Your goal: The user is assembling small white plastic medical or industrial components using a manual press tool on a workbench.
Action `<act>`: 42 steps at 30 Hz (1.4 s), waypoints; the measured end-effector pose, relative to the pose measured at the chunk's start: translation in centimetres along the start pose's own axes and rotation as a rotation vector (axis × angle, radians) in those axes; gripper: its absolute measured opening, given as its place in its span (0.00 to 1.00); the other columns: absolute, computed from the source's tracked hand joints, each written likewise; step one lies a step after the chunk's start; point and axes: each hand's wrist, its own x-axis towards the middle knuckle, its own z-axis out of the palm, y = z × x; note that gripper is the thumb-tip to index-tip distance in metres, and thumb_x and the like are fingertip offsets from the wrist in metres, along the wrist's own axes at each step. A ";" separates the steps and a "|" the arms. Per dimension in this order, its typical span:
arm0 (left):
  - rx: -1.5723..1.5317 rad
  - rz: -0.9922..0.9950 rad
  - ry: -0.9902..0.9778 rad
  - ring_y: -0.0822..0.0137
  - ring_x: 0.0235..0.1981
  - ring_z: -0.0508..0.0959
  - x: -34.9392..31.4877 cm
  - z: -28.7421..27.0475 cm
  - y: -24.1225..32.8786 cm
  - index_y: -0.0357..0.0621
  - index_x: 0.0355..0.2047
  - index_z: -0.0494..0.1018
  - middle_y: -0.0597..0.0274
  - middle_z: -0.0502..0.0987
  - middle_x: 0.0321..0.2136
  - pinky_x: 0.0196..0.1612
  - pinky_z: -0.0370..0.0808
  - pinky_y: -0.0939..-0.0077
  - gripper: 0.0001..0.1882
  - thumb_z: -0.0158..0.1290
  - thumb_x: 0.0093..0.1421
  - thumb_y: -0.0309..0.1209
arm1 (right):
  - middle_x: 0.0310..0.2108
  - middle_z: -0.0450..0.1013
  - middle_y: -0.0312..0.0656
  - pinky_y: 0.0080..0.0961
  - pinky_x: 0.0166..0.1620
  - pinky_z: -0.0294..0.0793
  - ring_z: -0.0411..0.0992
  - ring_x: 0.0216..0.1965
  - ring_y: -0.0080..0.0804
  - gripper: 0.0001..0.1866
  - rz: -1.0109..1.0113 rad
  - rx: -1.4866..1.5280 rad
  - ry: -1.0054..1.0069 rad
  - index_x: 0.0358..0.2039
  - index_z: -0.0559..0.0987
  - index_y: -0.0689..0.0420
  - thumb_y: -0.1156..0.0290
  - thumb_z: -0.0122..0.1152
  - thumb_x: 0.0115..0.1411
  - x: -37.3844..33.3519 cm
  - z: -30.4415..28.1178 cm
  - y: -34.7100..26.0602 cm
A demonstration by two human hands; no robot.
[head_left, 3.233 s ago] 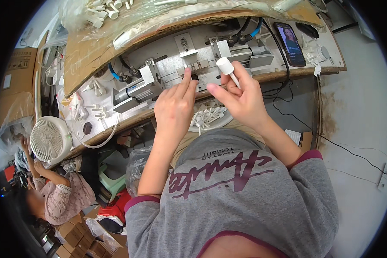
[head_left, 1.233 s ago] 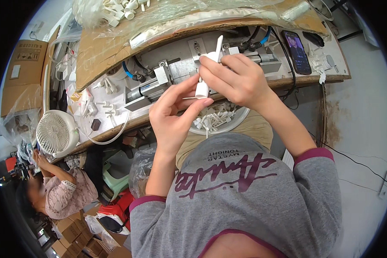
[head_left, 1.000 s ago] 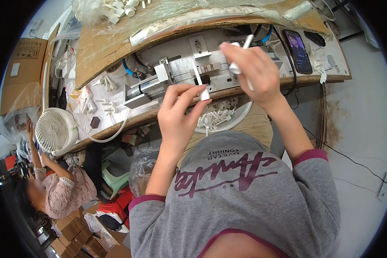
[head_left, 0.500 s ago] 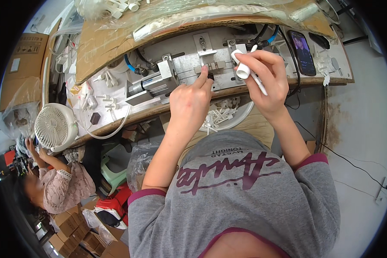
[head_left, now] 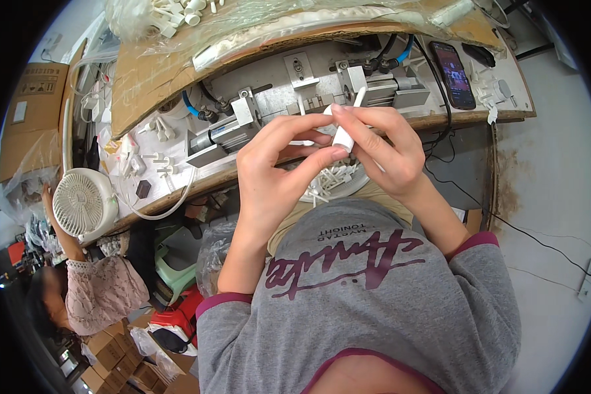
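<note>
Presently has a white fan (head_left: pixel 85 203) far left of the metal fixture (head_left: pixel 276 102), grille uncovered, probably for moving air. Just beside the fixture's left end, leaves loose white parts (head_left: pixel 163 129) on the bench, perhaps for easy reach. Before the fixture, with the left hand (head_left: pixel 276 161), pinches a white piece (head_left: pixel 343 138) between thumb and fingers, above small white parts (head_left: pixel 331 180) gathered near the lap. With the right hand (head_left: pixel 387 148), grips the same piece by bent fingers, likely for steadiness; cannot tell the slender white stem (head_left: pixel 360 97) there as joined or separate. Right of the fixture, has a phone (head_left: pixel 453 75) lying screen-up, apparently for viewing.
</note>
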 end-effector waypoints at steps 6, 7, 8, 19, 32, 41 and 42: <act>-0.132 -0.039 0.030 0.65 0.43 0.81 -0.5 0.7 -0.9 0.36 0.44 0.80 0.56 0.71 0.48 0.40 0.85 0.76 0.17 0.66 0.52 0.19 | 0.46 0.72 0.43 0.31 0.39 0.76 0.74 0.39 0.38 0.29 0.119 0.122 -0.135 0.57 0.76 0.62 0.85 0.61 0.51 -0.4 0.1 -0.8; -0.179 -0.056 0.020 0.65 0.43 0.81 -0.6 0.6 -1.3 0.36 0.44 0.80 0.56 0.70 0.49 0.40 0.85 0.76 0.17 0.65 0.52 0.19 | 0.48 0.72 0.44 0.32 0.40 0.76 0.73 0.40 0.39 0.29 0.138 0.140 -0.154 0.57 0.76 0.62 0.85 0.60 0.52 -0.5 0.1 -0.9; -0.220 -0.055 0.016 0.66 0.43 0.80 -0.7 0.6 -1.7 0.36 0.44 0.81 0.56 0.70 0.49 0.41 0.85 0.76 0.17 0.65 0.52 0.18 | 0.48 0.71 0.44 0.32 0.41 0.76 0.73 0.40 0.39 0.28 0.149 0.164 -0.160 0.57 0.76 0.62 0.85 0.59 0.52 -0.4 0.0 -1.2; 0.870 0.350 -0.013 0.62 0.38 0.82 -1.5 -0.2 -5.5 0.43 0.42 0.80 0.63 0.80 0.49 0.39 0.77 0.73 0.15 0.63 0.52 0.24 | 0.41 0.77 0.43 0.22 0.40 0.77 0.77 0.38 0.26 0.13 0.772 0.526 -0.009 0.48 0.74 0.64 0.82 0.58 0.62 -1.1 -0.4 -0.1; 1.154 0.318 -0.047 0.66 0.22 0.79 -1.1 0.7 -6.0 0.41 0.39 0.81 0.60 0.81 0.49 0.29 0.74 0.74 0.13 0.63 0.51 0.29 | 0.28 0.78 0.41 0.13 0.27 0.71 0.76 0.25 0.19 0.12 0.972 0.748 0.014 0.46 0.74 0.64 0.79 0.62 0.63 -0.9 -1.4 -0.2; 1.032 0.238 -0.042 0.63 0.18 0.77 -0.6 0.2 -6.0 0.49 0.40 0.81 0.69 0.80 0.52 0.27 0.76 0.75 0.13 0.61 0.52 0.27 | 0.27 0.78 0.49 0.18 0.24 0.74 0.75 0.19 0.25 0.10 1.074 0.857 -0.041 0.40 0.75 0.66 0.70 0.53 0.70 -0.4 -1.2 0.4; 0.976 0.206 -0.051 0.64 0.20 0.78 -0.7 0.1 -6.0 0.48 0.42 0.81 0.67 0.80 0.51 0.29 0.77 0.75 0.15 0.62 0.52 0.26 | 0.27 0.78 0.49 0.17 0.24 0.74 0.75 0.19 0.25 0.10 1.086 0.879 -0.052 0.39 0.76 0.66 0.70 0.54 0.70 -0.5 -1.3 0.6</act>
